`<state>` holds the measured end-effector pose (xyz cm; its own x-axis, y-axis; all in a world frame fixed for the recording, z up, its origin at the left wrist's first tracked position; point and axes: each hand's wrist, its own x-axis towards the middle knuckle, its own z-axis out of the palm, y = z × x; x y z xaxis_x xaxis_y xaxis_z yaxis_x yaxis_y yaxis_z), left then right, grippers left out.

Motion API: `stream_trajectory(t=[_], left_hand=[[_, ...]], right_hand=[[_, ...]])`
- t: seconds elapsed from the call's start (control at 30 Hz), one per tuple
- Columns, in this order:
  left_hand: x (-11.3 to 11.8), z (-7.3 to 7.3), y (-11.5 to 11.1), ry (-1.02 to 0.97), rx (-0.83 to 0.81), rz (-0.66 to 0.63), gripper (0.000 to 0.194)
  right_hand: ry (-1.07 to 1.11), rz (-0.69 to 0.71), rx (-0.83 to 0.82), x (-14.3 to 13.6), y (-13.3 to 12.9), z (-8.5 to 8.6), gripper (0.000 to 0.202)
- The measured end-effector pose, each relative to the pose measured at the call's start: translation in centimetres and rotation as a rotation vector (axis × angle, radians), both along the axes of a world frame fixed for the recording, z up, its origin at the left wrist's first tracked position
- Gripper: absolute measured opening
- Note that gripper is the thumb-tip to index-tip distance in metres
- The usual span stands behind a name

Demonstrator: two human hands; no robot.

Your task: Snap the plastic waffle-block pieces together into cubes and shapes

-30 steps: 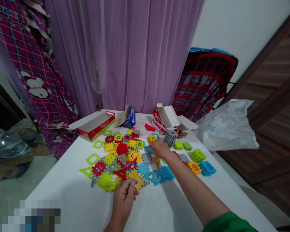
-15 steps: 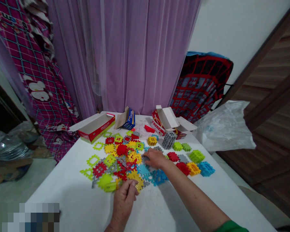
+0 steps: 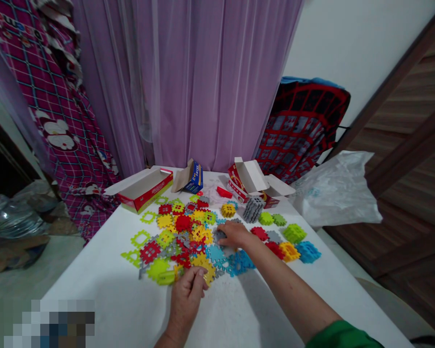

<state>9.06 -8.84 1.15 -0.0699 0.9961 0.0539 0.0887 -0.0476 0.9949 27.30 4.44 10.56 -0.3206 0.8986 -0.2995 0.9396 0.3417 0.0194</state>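
Note:
Toothed plastic pieces in red, yellow, green, gray and blue lie in a loose pile on the white table (image 3: 105, 299). My left hand (image 3: 190, 287) is closed at the pile's near edge, beside a yellow piece (image 3: 204, 265) and a green piece (image 3: 158, 270); what it grips, if anything, is hidden. My right hand (image 3: 234, 235) reaches over the pile's right side, fingers curled onto a gray piece (image 3: 219, 237). Near its wrist lie blue pieces (image 3: 241, 262). Farther right are stacks: green (image 3: 295, 232), yellow (image 3: 289, 251), blue (image 3: 309, 252) and a tall gray one (image 3: 254, 209).
Along the back stand an open red-green box (image 3: 145, 191), a blue box (image 3: 194, 178) and open red boxes (image 3: 248, 181). A clear plastic bag (image 3: 340, 188) hangs at the right edge. Purple curtains (image 3: 217, 87) are behind the table.
My right hand has barely shifted, its fingers still at the gray piece. More of the green sleeve shows. My left hand stays in almost the same place.

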Motion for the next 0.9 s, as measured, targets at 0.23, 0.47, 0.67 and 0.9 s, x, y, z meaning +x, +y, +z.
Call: stream_trajectory(t=[0.23,0.47,0.67,0.9], left_hand=[[-0.1,0.3,0.0,-0.004,-0.013,-0.001,0.048],[0.1,0.3,0.0,0.015,0.01,0.039,0.05],[0.1,-0.1,0.1,0.013,0.005,0.058,0.053],[0.1,0.2,0.1,0.01,0.002,0.058,0.054]], right_hand=[[0.002,0.032,0.0,0.7,-0.7,0.1,0.047],[-0.032,0.174,0.085,0.0,-1.3,-0.4,0.064],[-0.035,0.212,0.081,-0.9,-0.6,-0.4,0.055],[-0.024,0.217,0.087,-0.7,-0.3,-0.1,0.059]])
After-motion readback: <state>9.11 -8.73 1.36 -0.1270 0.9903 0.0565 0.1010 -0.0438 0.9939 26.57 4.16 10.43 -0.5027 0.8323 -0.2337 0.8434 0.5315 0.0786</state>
